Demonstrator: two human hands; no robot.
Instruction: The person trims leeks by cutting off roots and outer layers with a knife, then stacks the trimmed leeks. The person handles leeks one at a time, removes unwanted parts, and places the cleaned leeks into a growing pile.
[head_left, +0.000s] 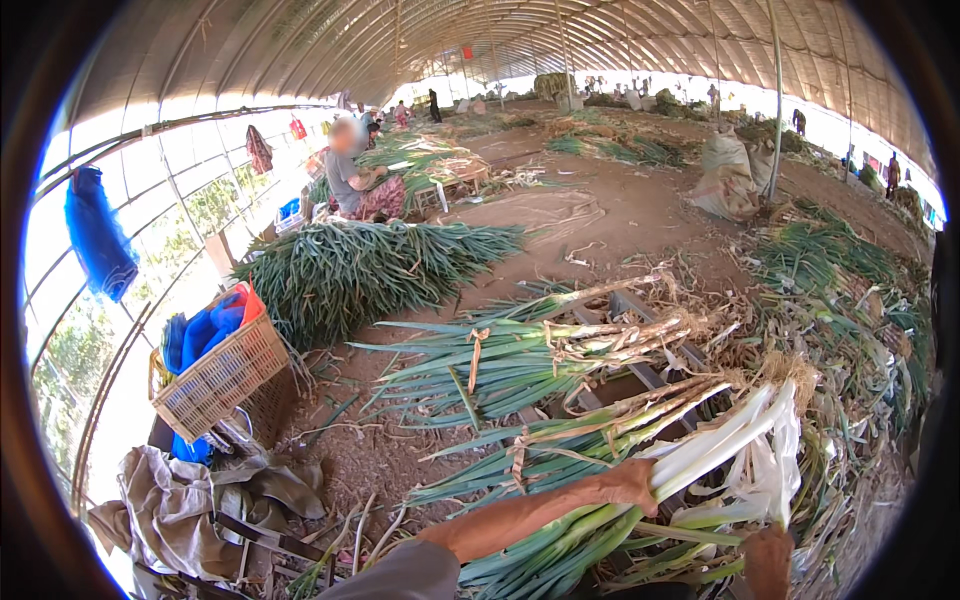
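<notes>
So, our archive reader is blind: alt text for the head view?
The left hand grips a bundle of green onions while the right hand pulls its white skins; more tied bundles lie on the dirt floor.

right hand [768,560]: cut by lower edge | far workers: too small

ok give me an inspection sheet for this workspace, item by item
surface: bare brown dirt floor strewn with dry peelings
job's things: bunch of long green leeks with white stalks lying across both hands; tied leek bundles behind it
clutter: woven plastic basket holding blue cloth, crumpled grey tarp, large heap of green leeks
grippers: left hand closed around the white stalks; right hand at the peeled skins, grip cannot be told
cables: nothing seen
surroundings: arched tunnel greenhouse, seated person at another pile, filled sacks, more people far back
</notes>
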